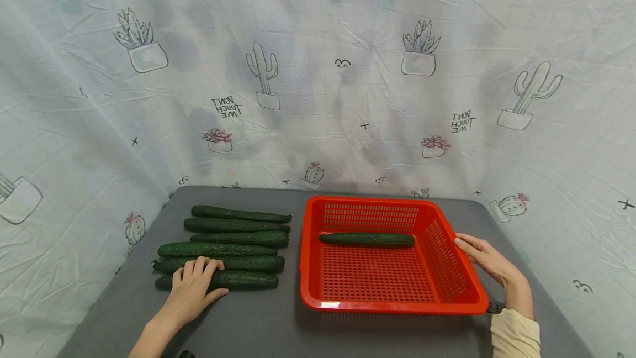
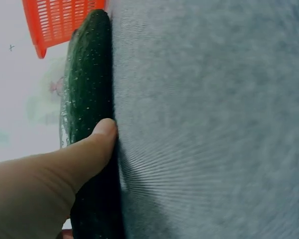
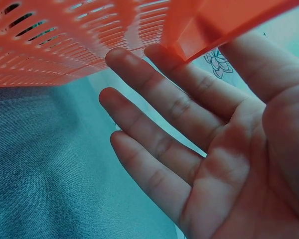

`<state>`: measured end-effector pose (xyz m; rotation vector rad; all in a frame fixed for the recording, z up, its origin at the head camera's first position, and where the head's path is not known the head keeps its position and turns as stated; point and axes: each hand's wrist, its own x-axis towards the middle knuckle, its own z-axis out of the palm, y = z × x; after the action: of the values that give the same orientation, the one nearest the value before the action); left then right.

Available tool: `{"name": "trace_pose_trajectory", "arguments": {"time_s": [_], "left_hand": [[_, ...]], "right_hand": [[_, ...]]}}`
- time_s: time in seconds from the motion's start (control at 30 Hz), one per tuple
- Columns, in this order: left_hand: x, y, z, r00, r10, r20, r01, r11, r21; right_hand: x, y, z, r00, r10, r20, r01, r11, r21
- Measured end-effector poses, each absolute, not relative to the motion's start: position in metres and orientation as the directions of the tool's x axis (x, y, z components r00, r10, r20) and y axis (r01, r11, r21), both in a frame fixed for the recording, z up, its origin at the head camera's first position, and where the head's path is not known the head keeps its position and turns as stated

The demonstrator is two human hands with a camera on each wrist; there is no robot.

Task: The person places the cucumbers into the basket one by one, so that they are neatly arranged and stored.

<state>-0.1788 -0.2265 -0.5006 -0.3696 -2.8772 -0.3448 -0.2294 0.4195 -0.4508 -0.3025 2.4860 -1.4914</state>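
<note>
My left hand (image 1: 191,289) lies over the nearest cucumber (image 1: 248,279) in a row at the table's left, its fingers over the top and thumb along the near side. In the left wrist view the thumb (image 2: 97,149) presses that cucumber's dark green side (image 2: 87,79); most other fingers are hidden there. A red plastic basket (image 1: 392,307) stands at the right, with one cucumber (image 1: 367,240) lying inside near its back wall. At the basket's right rim is my right hand (image 1: 489,261), thumb on top and the extended fingers (image 3: 154,89) underneath, holding the rim.
Several more cucumbers (image 1: 238,225) lie side by side behind the left hand on the grey table (image 1: 268,325). A patterned white curtain (image 1: 318,82) hangs around the table's back and sides. Grey table separates the row from the basket.
</note>
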Motion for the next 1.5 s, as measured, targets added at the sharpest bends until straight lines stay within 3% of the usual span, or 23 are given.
{"name": "trace_pose_trajectory", "arguments": {"time_s": [0.43,1.0,1.5], "left_hand": [[-0.175,-0.230,-0.502,-0.923,0.271,0.273,0.322,0.932,0.165],[-0.168,-0.234,-0.485,-0.959,0.242,0.144,0.279,0.886,0.371],[-0.175,-0.225,-0.473,-0.919,0.294,0.261,0.370,0.873,0.319]], "right_hand": [[-0.230,0.421,-0.452,-0.964,-0.241,-0.115,-0.028,0.519,-0.855],[-0.230,0.422,-0.453,-0.964,-0.241,-0.110,-0.032,0.519,-0.854],[-0.229,0.422,-0.453,-0.966,-0.241,-0.092,-0.054,0.539,-0.840]]}}
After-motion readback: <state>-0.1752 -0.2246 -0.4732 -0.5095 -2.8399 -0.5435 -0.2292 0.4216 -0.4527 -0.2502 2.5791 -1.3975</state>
